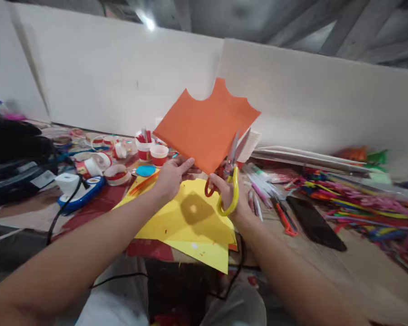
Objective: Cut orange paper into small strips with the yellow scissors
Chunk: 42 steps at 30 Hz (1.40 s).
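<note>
An orange sheet [204, 129] with curved notches cut into its upper edge is held up over the table. My left hand [173, 176] pinches its lower left edge between thumb and fingers. At the sheet's bottom corner, my right hand [229, 192] is closed on scissors [234, 174] with yellow and red handles, its thumb and finger near the paper. The scissor blades point upward and stand slightly apart beside the sheet's right part. Yellow sheets [163, 224] lie beneath both hands, with small orange scraps and a shadow on them.
Paper cups [159, 155] and a blue disc [145, 170] lie behind the yellow sheets. A blue and white power strip [81, 192] is at left. Pens [261, 192], a dark phone [315, 223] and colourful pipe cleaners [370, 203] are at right. A white board [122, 81] stands behind.
</note>
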Tool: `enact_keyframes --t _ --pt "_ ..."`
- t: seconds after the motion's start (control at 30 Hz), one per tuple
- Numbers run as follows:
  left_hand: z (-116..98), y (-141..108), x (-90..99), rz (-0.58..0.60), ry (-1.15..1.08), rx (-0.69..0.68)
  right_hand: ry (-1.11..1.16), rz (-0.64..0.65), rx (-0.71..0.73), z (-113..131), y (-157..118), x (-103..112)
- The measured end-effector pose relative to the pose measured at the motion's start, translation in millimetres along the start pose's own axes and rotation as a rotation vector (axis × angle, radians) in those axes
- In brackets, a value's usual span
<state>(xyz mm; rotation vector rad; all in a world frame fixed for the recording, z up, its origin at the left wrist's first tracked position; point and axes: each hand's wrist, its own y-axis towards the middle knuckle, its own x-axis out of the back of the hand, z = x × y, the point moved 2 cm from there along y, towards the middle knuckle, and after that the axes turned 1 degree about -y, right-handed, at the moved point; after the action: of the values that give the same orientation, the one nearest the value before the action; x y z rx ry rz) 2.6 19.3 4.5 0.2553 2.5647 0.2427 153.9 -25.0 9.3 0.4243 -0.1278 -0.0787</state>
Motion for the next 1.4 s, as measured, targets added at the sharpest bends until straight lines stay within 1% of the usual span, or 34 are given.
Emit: enact_keyframes --t 0.2,0.3,0.47,0.57,0.7,0.8,0.83,0.9,1.03,1.17,1.27,1.4 --pt "0.4 -4.3 -5.3 0.002 -0.123 0.107 0.036 -0.034 0.03 2.7 3.3 -3.2" --pt "2.0 -7.0 -9.1 0.007 -0.14 0.166 0.056 -0.062 0.061 4.2 2.5 -4.9" --pt "2.3 -7.5 -11.0 -0.013 -0.121 0.169 -0.019 -0.085 0.074 6.4 1.7 -7.7" --pt "-4.1 -1.9 -6.1 -0.048 -0.103 0.123 -0.097 -0.031 0.06 6.1 2.2 -7.6" --pt "-24.3 10.6 11.5 -0.146 -0.064 0.02 -0.293 0.035 0.092 5.2 3.4 1.9" --pt "-41.3 19.0 26.9 -0.203 -0.036 -0.032 -0.492 0.148 0.075 5.9 4.2 11.0" --pt "-45.7 20.9 31.2 -0.226 -0.037 -0.052 -0.536 0.186 0.066 6.5 4.4 13.3" --pt "-51.1 23.2 36.0 -0.237 -0.042 -0.074 -0.604 0.253 0.067 8.5 4.3 15.8" --pt "-48.3 22.1 32.5 -0.175 -0.004 -0.04 -0.681 0.389 0.111 14.2 1.7 13.5" --pt "-40.9 17.4 24.6 -0.13 0.035 0.016 -0.604 0.473 0.07 20.9 -1.5 9.7" --pt "-39.7 14.4 21.6 -0.126 0.048 0.042 -0.587 0.494 0.025 23.5 -2.4 8.6" --pt "-40.7 13.3 20.3 -0.082 0.055 0.056 -0.579 0.488 0.008 21.9 -2.8 8.5"
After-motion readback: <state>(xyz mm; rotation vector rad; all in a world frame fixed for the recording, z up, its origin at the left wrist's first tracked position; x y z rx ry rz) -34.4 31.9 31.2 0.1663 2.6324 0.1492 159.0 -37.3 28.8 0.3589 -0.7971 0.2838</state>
